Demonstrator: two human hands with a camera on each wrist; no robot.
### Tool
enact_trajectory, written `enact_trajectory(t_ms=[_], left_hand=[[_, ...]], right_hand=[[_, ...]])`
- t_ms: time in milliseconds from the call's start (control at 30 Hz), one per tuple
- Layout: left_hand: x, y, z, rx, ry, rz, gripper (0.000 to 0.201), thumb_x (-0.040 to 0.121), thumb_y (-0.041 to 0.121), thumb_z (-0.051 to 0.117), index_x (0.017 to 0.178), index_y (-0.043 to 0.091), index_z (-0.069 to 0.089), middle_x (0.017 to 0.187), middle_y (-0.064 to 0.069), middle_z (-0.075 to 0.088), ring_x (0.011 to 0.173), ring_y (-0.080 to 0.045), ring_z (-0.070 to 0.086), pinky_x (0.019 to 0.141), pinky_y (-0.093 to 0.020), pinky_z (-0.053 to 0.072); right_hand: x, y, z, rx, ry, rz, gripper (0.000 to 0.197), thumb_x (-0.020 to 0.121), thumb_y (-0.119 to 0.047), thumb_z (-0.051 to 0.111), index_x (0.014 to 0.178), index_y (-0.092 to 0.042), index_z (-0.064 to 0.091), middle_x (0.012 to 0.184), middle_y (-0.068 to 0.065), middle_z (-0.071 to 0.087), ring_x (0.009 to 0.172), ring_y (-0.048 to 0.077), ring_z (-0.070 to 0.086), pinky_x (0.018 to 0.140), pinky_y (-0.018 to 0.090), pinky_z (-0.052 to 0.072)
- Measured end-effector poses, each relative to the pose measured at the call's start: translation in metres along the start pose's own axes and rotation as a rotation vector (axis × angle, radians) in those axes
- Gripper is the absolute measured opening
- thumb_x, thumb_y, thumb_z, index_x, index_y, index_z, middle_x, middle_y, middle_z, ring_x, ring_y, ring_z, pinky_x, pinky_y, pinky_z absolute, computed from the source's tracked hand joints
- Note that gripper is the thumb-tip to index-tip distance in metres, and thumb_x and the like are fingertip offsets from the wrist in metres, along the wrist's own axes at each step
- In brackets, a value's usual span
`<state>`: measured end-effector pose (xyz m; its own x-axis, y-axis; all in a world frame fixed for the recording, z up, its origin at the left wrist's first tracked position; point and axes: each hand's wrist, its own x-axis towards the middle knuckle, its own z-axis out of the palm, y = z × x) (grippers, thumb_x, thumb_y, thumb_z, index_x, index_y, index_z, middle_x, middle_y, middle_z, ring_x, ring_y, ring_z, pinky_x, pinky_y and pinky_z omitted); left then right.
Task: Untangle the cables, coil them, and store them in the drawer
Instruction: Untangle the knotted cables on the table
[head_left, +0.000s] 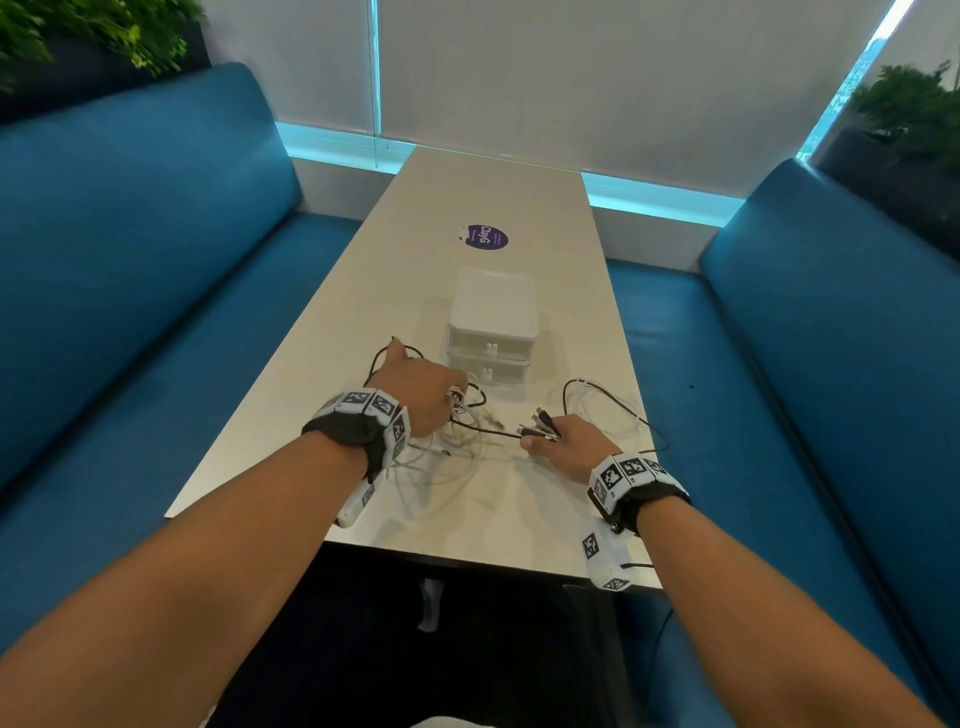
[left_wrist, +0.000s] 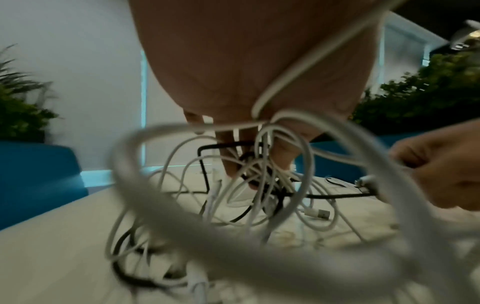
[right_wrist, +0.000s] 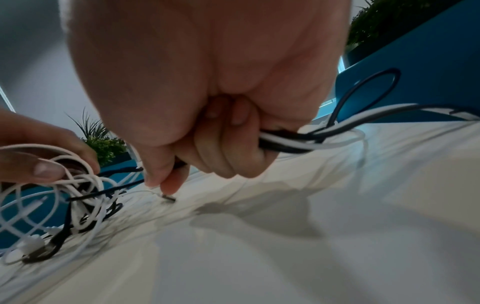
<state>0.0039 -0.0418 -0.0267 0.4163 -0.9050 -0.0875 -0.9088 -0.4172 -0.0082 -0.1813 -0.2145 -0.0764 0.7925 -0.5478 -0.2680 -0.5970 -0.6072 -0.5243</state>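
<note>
A tangle of white and black cables (head_left: 457, 441) lies on the pale table (head_left: 498, 197) in front of a small white drawer unit (head_left: 492, 325). My left hand (head_left: 421, 395) grips a bunch of white and black loops (left_wrist: 262, 170) lifted off the table. My right hand (head_left: 566, 439) is fisted round black and white cable strands (right_wrist: 298, 142), its thumb and forefinger pinching a black cable near its plug (right_wrist: 168, 197). More cable loops (head_left: 613, 410) trail to the right of that hand. Both drawers of the unit look closed.
Blue bench seats (head_left: 130, 270) flank the table on both sides. A round purple sticker (head_left: 485, 237) lies beyond the drawer unit. Potted plants (head_left: 914, 104) stand behind the seats. The table's near edge (head_left: 467, 558) runs just behind my wrists.
</note>
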Motion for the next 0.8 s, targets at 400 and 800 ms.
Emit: enact_trajectory(t_ms=[400, 800], left_hand=[[-0.005, 0.049, 0.03, 0.197, -0.034, 0.181, 0.027, 0.098, 0.035, 0.044, 0.109, 0.026, 0.066, 0.116, 0.002, 0.066, 0.117, -0.024, 0.048, 0.109, -0.05, 0.024], [-0.004, 0.041, 0.046, 0.26, -0.059, 0.155, 0.025, 0.098, 0.021, 0.044, 0.112, 0.031, 0.063, 0.119, 0.002, 0.066, 0.124, -0.028, 0.045, 0.111, -0.053, 0.019]], right_hand=[[-0.007, 0.009, -0.01, 0.027, 0.017, 0.04, 0.034, 0.091, -0.045, 0.064, 0.092, -0.011, 0.066, 0.079, 0.003, 0.063, 0.075, 0.02, 0.059, 0.062, 0.028, 0.038], [-0.006, 0.01, -0.007, 0.023, 0.235, 0.208, 0.021, 0.098, -0.02, 0.046, 0.111, -0.008, 0.056, 0.097, 0.009, 0.058, 0.086, 0.027, 0.055, 0.072, 0.03, 0.04]])
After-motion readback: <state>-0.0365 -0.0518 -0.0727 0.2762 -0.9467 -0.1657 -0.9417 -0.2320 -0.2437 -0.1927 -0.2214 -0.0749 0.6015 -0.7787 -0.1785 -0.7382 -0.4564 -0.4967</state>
